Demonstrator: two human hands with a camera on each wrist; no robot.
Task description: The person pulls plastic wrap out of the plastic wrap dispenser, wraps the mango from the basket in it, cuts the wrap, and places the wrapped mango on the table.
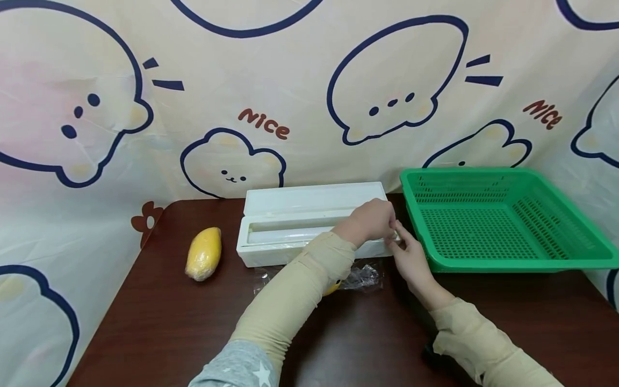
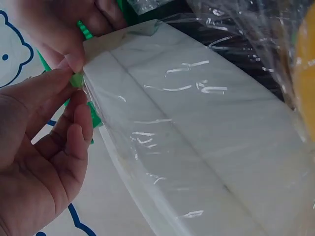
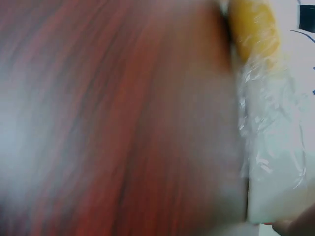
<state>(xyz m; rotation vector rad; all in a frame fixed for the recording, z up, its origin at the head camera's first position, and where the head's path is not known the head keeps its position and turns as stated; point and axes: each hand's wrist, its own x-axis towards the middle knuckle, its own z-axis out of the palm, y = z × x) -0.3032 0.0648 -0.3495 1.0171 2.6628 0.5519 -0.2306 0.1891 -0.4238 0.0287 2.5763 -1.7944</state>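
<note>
A white cling film box (image 1: pixel 275 253) lies lengthwise on the table with its lid (image 1: pixel 314 198) raised and a film roll (image 1: pixel 285 235) inside. My left hand (image 1: pixel 369 221) reaches across to its right end, and in the left wrist view its thumb and finger pinch a small green tab (image 2: pixel 76 79). My right hand (image 1: pixel 411 260) grips the same end of the box, its thumb beside that corner. Clear cling film (image 2: pixel 177 118) covers the front of the box and spreads in front of it, where a yellow fruit (image 1: pixel 332 288) lies mostly behind my left arm.
Another yellow fruit (image 1: pixel 204 253), wrapped in film, lies left of the box on the dark brown table (image 1: pixel 159 328). A green plastic basket (image 1: pixel 508 263) stands to the right, close to my right hand. A patterned cloth (image 1: pixel 309 107) hangs behind the table.
</note>
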